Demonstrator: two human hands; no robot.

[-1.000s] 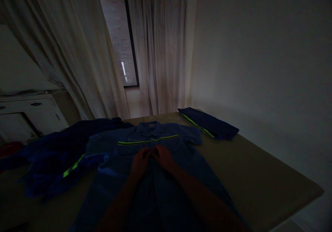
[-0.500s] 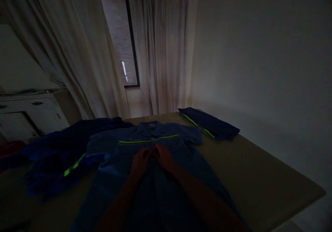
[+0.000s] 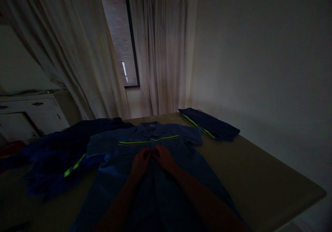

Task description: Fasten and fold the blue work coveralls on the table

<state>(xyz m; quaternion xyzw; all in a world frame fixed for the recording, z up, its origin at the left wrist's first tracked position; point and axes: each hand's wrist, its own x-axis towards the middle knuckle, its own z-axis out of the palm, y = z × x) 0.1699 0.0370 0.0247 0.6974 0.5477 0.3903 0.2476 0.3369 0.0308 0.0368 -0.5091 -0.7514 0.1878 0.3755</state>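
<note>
A blue work shirt (image 3: 181, 145) with a bright green chest stripe lies spread flat, collar away from me, on a tan table (image 3: 259, 176). My left hand (image 3: 140, 162) and my right hand (image 3: 162, 157) meet at the shirt's front opening just below the stripe. Both have their fingers pinched together on the placket. The room is dim, so whatever small thing sits between the fingertips is hidden.
A heap of blue garments (image 3: 59, 149) with a green stripe lies at the table's left. A folded blue garment (image 3: 210, 124) rests at the far right corner. Behind are pale curtains (image 3: 160, 52), a window (image 3: 120, 38) and a white cabinet (image 3: 28, 117).
</note>
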